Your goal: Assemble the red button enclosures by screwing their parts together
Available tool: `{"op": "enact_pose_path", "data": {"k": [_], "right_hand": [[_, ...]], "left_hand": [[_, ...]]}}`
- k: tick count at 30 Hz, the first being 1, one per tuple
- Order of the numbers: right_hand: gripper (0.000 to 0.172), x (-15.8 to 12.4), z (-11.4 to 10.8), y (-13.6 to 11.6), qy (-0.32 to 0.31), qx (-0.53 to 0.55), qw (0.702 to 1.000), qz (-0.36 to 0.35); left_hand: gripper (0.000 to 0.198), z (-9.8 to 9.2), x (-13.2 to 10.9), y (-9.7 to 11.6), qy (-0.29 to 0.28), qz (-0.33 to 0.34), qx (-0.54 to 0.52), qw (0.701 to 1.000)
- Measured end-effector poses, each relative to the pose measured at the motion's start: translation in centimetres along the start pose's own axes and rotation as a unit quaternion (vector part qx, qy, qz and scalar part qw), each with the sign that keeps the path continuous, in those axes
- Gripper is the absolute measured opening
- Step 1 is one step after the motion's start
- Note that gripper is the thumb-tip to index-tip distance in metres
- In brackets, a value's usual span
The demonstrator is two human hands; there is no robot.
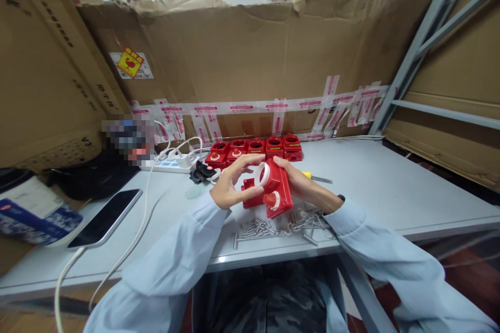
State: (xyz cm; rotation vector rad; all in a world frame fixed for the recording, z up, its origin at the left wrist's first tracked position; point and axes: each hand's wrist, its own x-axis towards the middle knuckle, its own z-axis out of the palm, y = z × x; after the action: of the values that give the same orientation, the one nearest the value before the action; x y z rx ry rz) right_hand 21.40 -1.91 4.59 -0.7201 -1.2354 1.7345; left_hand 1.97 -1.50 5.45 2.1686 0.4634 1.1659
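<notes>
Grey table [390,187]: red housings row [255,148] at back, screw pile [273,226], phone [105,217], power strip [172,165], screwdriver [316,178].

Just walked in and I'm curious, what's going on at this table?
A person in light blue sleeves holds a red switch box above the grey table with both hands. The left hand grips its left side, fingertips on the white ring; the right hand supports it from behind. A pile of screws lies just beneath, a row of similar red units stands against the cardboard wall, and a yellow-handled screwdriver lies beside the right hand.
</notes>
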Motion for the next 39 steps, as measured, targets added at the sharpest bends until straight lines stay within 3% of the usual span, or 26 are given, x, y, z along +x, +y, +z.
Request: {"op": "enact_pose_path", "data": {"k": [5, 10, 14, 20, 27, 39], "right_hand": [[0.040, 0.0, -0.1, 0.1, -0.006, -0.020, 1.000, 0.008], [0.036, -0.1, 0.0, 0.0, 0.002, -0.027, 1.000, -0.003], [0.037, -0.3, 0.3, -0.2, 0.018, -0.033, 0.999, 0.000], [0.040, -0.6, 0.7, -0.5, 0.028, -0.052, 0.998, -0.011], [0.044, -1.0, 0.7, -0.7, 0.028, -0.092, 0.989, -0.111], [0.044, -1.0, 0.9, -0.7, 0.026, -0.102, 0.986, -0.127]], "left_hand": [[0.043, 0.3, 0.0, -0.1, 0.036, -0.026, 0.032, 0.999], [0.048, 0.0, 0.1, 0.0, -0.003, 0.015, 0.019, 1.000], [0.051, -0.2, 0.2, -0.2, -0.002, 0.053, 0.017, 0.998], [0.047, 0.0, 0.2, 0.1, 0.046, 0.067, 0.056, 0.995], [0.036, 0.0, 0.3, 0.5, 0.119, 0.028, 0.023, 0.992], [0.038, 0.2, 0.3, 0.7, 0.101, 0.028, 0.072, 0.992]]}}
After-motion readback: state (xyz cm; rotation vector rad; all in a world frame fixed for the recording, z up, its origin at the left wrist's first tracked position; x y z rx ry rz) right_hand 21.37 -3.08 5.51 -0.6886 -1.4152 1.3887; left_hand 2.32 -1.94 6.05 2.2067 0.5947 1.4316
